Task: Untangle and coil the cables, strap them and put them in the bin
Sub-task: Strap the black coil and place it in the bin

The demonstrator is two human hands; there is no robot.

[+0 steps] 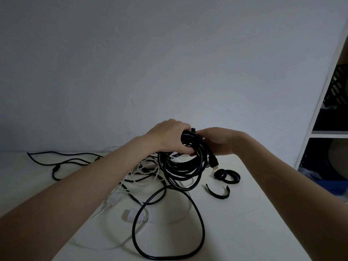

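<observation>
A coiled black cable (185,166) hangs above the white table (244,213). My left hand (169,136) grips the top of the coil, fingers curled round the bundle. My right hand (218,141) holds the coil's right side and pinches a black strap (194,129) wrapped over the bundle's top. The cable's plug (213,162) dangles below my right hand. Under the coil lies a tangle of white cables (145,170) and a loose black cable loop (167,227). Two rolled black straps (227,176) and one open curved strap (218,193) lie on the table to the right.
Another black cable (62,161) trails across the table's far left. A white plug (131,215) lies near the loop. A white shelf unit (327,117) with dark baskets stands at the right edge. A plain wall rises behind the table.
</observation>
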